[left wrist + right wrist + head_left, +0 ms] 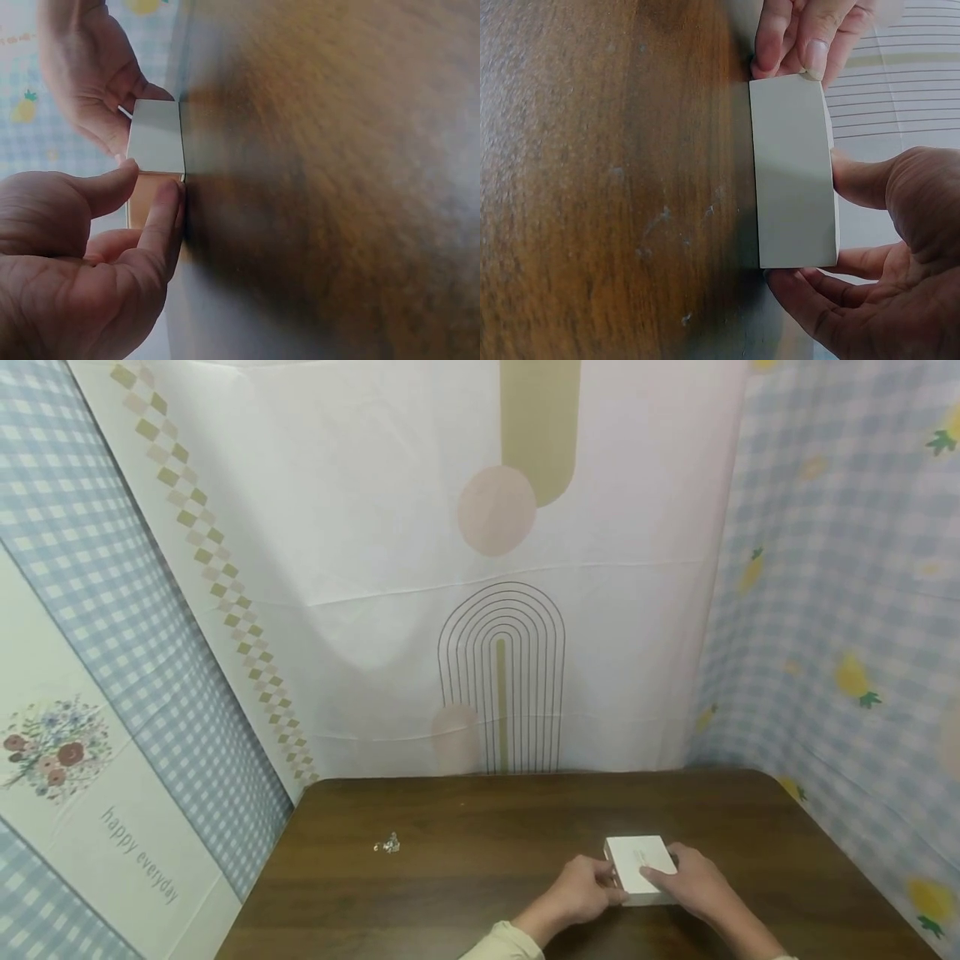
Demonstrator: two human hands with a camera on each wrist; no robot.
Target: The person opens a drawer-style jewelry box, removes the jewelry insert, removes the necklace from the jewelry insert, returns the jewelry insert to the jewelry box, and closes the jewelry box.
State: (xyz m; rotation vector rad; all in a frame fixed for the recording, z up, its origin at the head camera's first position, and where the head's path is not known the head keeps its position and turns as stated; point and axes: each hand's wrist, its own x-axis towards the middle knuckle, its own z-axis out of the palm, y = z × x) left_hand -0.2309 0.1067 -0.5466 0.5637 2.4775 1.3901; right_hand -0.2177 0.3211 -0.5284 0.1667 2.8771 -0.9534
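Note:
Toward the right front of the table lies a small flat white box (637,853) with faint lettering on its lid. My left hand (582,890) holds its left end, thumb by the upper edge and fingers at the side. In the left wrist view that end is a brownish-orange face (142,196), partly behind the fingers. My right hand (696,883) grips the opposite end, its thumb resting on top and its other fingers at the far side. The right wrist view shows the box's plain white side (795,172) standing close on the wood.
A little heap of small shiny pieces (390,842) lies at the left of the brown wooden table (450,806). Patterned cloths hang behind it (360,677) and along both sides.

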